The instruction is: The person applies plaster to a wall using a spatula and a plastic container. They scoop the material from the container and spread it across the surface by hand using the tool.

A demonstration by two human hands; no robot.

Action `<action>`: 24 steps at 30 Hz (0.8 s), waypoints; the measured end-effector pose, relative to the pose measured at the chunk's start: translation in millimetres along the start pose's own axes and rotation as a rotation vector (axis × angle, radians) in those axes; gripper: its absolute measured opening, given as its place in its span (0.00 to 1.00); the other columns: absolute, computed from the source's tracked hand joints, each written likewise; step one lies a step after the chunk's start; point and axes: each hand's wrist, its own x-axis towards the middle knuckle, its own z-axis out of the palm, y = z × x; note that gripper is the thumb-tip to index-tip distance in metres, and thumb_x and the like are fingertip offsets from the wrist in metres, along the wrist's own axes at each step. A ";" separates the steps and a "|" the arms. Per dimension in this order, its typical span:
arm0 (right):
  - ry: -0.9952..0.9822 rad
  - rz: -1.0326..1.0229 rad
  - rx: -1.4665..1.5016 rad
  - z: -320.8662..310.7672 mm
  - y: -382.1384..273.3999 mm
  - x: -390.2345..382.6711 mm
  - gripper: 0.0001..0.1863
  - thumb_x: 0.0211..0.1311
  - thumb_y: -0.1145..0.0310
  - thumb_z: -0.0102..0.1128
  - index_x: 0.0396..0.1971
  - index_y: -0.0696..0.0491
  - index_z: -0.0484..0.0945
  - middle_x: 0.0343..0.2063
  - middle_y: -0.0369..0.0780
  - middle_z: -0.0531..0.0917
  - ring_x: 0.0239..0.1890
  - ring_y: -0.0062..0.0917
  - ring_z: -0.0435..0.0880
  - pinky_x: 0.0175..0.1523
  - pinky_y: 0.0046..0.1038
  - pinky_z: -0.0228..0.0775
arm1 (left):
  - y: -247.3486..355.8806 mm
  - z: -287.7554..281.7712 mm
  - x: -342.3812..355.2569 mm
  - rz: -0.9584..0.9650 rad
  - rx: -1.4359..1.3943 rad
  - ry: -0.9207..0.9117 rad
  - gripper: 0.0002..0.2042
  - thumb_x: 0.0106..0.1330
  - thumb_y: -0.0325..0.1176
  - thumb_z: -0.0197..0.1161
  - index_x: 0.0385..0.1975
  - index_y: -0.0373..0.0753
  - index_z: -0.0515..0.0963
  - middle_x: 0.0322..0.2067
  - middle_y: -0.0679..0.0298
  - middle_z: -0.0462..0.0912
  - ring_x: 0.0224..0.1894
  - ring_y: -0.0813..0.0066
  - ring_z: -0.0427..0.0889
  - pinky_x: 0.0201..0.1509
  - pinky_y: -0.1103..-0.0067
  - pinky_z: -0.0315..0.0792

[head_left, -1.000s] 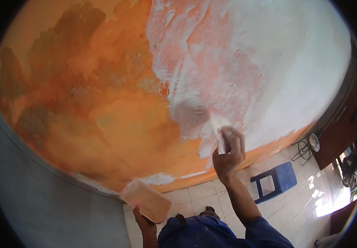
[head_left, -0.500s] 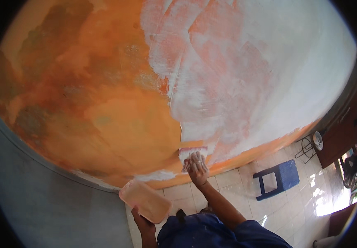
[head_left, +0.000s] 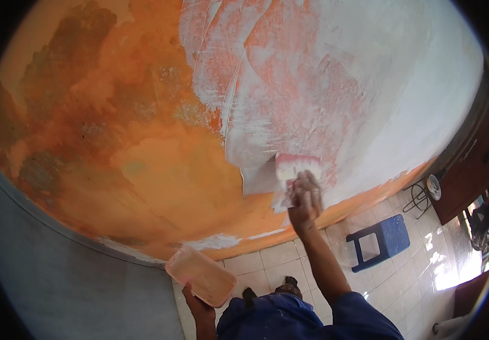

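My right hand [head_left: 307, 201] is closed around a wide putty scraper [head_left: 298, 165] smeared with white and pink. Its blade is up against the wall [head_left: 170, 175], over the white-coated part beside the bare orange paint. White paste clings to the fingers of that hand. Low at the left, my left hand [head_left: 199, 307] grips the near edge of a shallow peach-coloured plastic tub [head_left: 203, 276], tilted, with pale smears inside. White filler [head_left: 284, 102] covers the wall's right side thinly, orange showing through in places.
A blue plastic stool [head_left: 389, 241] stands on the tiled floor [head_left: 281, 255] to the right. Beyond it are a wire stand [head_left: 417, 198] and a brown wooden piece of furniture [head_left: 462, 181]. A grey surface [head_left: 85, 272] fills the lower left.
My right hand has moved up and to the right along the wall with the scraper. The left hand and the tub have hardly moved.
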 end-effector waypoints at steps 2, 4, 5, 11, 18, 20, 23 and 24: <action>-0.054 -0.031 -0.060 11.4 2.1 -46.8 0.07 0.55 0.78 0.62 0.21 0.63 0.75 0.36 0.47 0.83 0.42 0.43 0.83 0.44 0.36 0.78 | -2.5 -2.7 0.7 -0.005 -0.001 -0.018 0.29 0.61 0.50 0.53 0.58 0.37 0.62 0.50 0.57 0.73 0.53 0.61 0.74 0.56 0.66 0.70; -0.143 0.003 -0.052 15.2 -7.7 -92.0 0.06 0.53 0.78 0.63 0.20 0.61 0.76 0.36 0.46 0.83 0.43 0.43 0.82 0.42 0.35 0.78 | 1.0 1.6 -0.1 -0.015 0.005 -0.042 0.29 0.61 0.50 0.53 0.58 0.37 0.62 0.50 0.57 0.73 0.53 0.61 0.74 0.55 0.66 0.70; -0.218 0.034 -0.043 13.4 -11.8 -113.6 0.06 0.51 0.78 0.64 0.20 0.60 0.76 0.35 0.46 0.83 0.43 0.42 0.82 0.41 0.34 0.78 | 1.7 2.6 -1.5 -0.023 0.010 -0.054 0.29 0.61 0.49 0.53 0.58 0.37 0.62 0.50 0.57 0.73 0.53 0.62 0.74 0.55 0.67 0.70; -0.368 0.326 0.101 -10.8 -46.1 -163.6 0.06 0.50 0.78 0.65 0.25 0.60 0.75 0.37 0.48 0.82 0.40 0.39 0.84 0.40 0.33 0.78 | 1.5 -4.1 5.2 -0.031 0.017 -0.059 0.29 0.62 0.50 0.53 0.59 0.37 0.63 0.53 0.57 0.72 0.56 0.60 0.72 0.59 0.66 0.67; 0.006 0.082 0.121 -3.6 -54.1 -11.0 0.09 0.52 0.81 0.63 0.35 0.62 0.79 0.44 0.51 0.80 0.48 0.42 0.81 0.48 0.37 0.77 | 3.1 3.2 -3.4 -0.007 0.019 -0.032 0.28 0.62 0.49 0.52 0.58 0.37 0.63 0.52 0.57 0.73 0.55 0.61 0.73 0.57 0.66 0.69; -0.061 0.009 0.077 9.0 -55.7 -9.5 0.11 0.53 0.79 0.62 0.38 0.61 0.80 0.47 0.49 0.79 0.50 0.42 0.79 0.51 0.38 0.76 | 0.2 5.3 -4.8 0.017 0.019 -0.009 0.26 0.62 0.48 0.51 0.56 0.38 0.63 0.49 0.58 0.73 0.52 0.62 0.75 0.55 0.67 0.70; -0.217 -0.013 0.068 42.2 -52.2 -58.8 0.12 0.55 0.77 0.59 0.41 0.60 0.79 0.50 0.47 0.78 0.53 0.43 0.78 0.54 0.41 0.73 | 3.6 5.1 -7.2 0.009 0.022 0.012 0.27 0.62 0.49 0.52 0.56 0.38 0.63 0.49 0.59 0.73 0.52 0.62 0.75 0.55 0.67 0.70; -0.254 0.004 0.083 44.3 -53.4 -85.8 0.13 0.55 0.76 0.58 0.41 0.60 0.79 0.50 0.46 0.78 0.54 0.43 0.77 0.55 0.41 0.72 | 3.9 4.5 -7.7 0.016 0.014 0.015 0.27 0.62 0.48 0.52 0.56 0.38 0.63 0.49 0.59 0.73 0.52 0.62 0.75 0.55 0.67 0.70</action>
